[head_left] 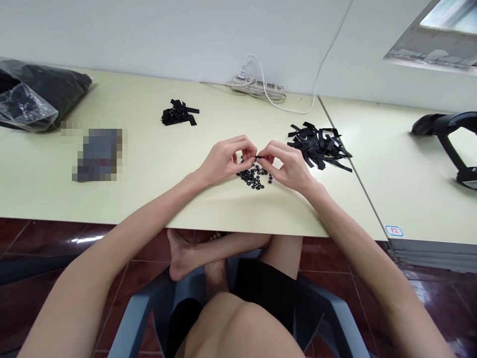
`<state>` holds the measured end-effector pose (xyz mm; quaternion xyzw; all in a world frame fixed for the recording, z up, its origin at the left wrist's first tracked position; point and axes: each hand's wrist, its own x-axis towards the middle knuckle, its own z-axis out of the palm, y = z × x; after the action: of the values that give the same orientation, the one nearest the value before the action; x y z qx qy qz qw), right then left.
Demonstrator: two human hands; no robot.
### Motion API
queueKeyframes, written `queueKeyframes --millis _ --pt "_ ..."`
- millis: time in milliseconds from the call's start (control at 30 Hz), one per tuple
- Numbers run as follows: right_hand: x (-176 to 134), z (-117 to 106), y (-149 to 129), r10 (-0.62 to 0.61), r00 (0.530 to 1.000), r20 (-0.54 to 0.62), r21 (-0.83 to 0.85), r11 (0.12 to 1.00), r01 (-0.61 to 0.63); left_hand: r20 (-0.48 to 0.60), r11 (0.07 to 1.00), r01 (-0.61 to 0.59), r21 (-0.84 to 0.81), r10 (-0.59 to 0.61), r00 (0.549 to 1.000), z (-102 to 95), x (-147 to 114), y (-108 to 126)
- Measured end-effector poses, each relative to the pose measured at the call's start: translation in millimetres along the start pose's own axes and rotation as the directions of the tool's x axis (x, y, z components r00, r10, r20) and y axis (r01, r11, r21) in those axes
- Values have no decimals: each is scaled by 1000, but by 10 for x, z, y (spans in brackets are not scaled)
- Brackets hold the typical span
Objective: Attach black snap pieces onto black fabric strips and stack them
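Note:
Over the middle of the table, my left hand and my right hand meet fingertip to fingertip. Both pinch a small black strip, mostly covered by the fingers. Whether a ring is on it, I cannot tell. Just below the fingertips lies a loose heap of small black rings, round with holes. Beside my right hand spreads a tangled pile of black fabric strips. A smaller pile of black strips sits farther back, up and left of my left hand.
A power strip with a white cable lies along the wall. At the left are a clear plastic bag with black contents and a blurred dark object. A black curved frame stands at the right, past the table seam.

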<state>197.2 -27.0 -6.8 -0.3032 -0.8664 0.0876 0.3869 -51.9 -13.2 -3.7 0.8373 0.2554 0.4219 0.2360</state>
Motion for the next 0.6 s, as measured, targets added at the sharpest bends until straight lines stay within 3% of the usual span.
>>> queueKeyframes --millis 200,433,600 --pt "3 3 -8 26 999 -19 21 999 -26 -7 1000 12 -19 -12 1000 -8 5 30" --pt "5 13 -20 100 993 -55 39 994 -98 33 985 158 -72 -156 987 17 36 -12" --pt "-12 26 -19 130 990 -54 60 990 -127 35 972 196 -129 -193 981 32 32 -47"
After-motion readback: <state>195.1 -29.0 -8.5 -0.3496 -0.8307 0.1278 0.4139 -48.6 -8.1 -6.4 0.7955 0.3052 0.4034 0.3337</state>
